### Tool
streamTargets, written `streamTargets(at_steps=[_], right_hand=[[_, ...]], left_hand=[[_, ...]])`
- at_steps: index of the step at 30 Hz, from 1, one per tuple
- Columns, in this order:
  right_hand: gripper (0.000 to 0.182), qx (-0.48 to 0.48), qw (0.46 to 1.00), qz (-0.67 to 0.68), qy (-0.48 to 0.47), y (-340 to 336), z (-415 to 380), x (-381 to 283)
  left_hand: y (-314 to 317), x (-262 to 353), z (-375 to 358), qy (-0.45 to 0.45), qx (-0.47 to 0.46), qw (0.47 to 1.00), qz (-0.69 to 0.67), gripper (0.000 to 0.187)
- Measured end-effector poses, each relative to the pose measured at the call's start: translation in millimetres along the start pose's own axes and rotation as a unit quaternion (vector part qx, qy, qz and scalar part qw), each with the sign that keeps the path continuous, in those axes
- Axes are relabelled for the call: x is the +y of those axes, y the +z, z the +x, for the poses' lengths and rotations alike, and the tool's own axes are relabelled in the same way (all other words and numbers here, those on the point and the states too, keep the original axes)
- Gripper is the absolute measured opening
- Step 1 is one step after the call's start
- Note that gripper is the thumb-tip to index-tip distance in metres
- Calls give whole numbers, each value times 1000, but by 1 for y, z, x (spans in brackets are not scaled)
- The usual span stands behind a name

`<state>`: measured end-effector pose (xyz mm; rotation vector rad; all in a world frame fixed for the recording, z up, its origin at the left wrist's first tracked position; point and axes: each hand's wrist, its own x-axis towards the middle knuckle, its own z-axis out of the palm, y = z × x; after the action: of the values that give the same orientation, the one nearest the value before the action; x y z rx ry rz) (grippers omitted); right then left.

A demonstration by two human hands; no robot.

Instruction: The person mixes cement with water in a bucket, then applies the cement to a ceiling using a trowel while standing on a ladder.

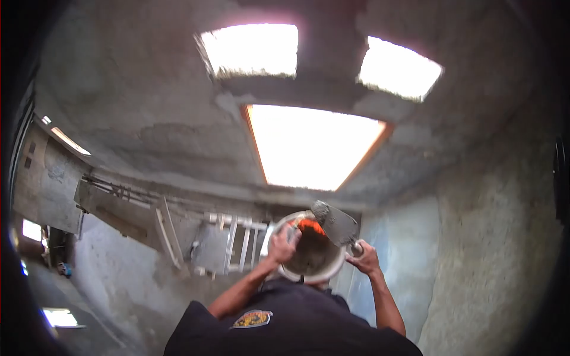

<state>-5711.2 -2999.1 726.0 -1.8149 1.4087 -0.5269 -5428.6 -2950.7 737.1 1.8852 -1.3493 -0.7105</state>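
A pale round bucket (330,272) stands in front of my dark shirt, with grey material inside. My right hand (366,258) is closed round the handle of a trowel (338,226), whose blade lies over the bucket's right side and carries a lump of wet grey mortar (320,210). At the bucket's left rim, the fingers of my left hand (284,244) are curled; what they grip is blurred. Something bright orange (311,225) shows at the bucket's far inner edge, between my left hand and the trowel blade.
Ahead rises a grey plastered wall (178,139) with a large bright opening (314,145) and two smaller ones above. Boards (116,210), a leaning plank (169,231) and a pale frame (240,240) are at the left. Another rough wall (487,237) stands at the right.
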Motion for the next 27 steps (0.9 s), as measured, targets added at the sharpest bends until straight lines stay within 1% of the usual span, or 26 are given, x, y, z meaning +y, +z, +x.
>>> streamTargets(at_steps=[2,4,6,8,9,10,12,14,16,17,18,19,20,21,22,23,24,26,27], right_hand=[[36,32,999,-22,-33,-32,30,-21],[30,89,993,-21,-79,-66,57,-49],[29,122,987,-46,-98,-93,86,-71],[30,160,974,-58,-148,-116,117,-95],[30,166,969,-77,-168,-126,136,-105],[29,171,963,-94,-185,-138,154,-118],[29,187,929,-153,-282,-160,187,-157],[25,157,938,-177,-255,-180,212,-213],[22,95,958,-61,-263,-207,247,-246],[21,108,953,3,-282,-213,244,-285],[23,113,940,55,-316,-222,261,-304],[22,94,966,17,-239,-240,287,-323],[21,77,945,4,-317,-253,293,-348],[23,68,935,-7,-347,-265,300,-372],[24,104,918,-11,-383,-274,319,-388],[24,140,898,-15,-418,-281,337,-402],[24,139,897,-15,-420,-288,346,-420],[26,93,937,41,-333,-299,348,-453],[26,94,937,41,-335,-301,347,-463]], left_hand=[[-3,38,7,-73,-89,992,-52,37],[10,44,11,-79,-103,989,-72,36],[8,54,11,-90,-121,983,-101,37],[0,55,9,-84,-130,982,-113,37],[-2,54,10,-90,-144,979,-116,42],[-5,57,12,-85,-142,979,-120,42],[-18,67,15,-88,-161,980,-77,41],[-44,87,19,-86,-148,982,-77,45],[-54,89,24,-53,-141,987,-56,45],[-61,93,25,-41,-130,990,-46,45],[-71,99,27,-30,-119,992,-36,45],[-80,106,27,-28,-106,993,-33,47],[-83,105,27,-28,-105,993,-33,47],[-87,104,30,-14,-91,995,-29,47],[-90,103,31,0,-78,997,-26,47],[-95,105,32,-9,-74,997,-17,47],[-97,106,32,-9,-72,997,-18,47],[-99,105,30,8,-28,1000,-9,47],[-99,105,30,0,-27,1000,-6,46]])
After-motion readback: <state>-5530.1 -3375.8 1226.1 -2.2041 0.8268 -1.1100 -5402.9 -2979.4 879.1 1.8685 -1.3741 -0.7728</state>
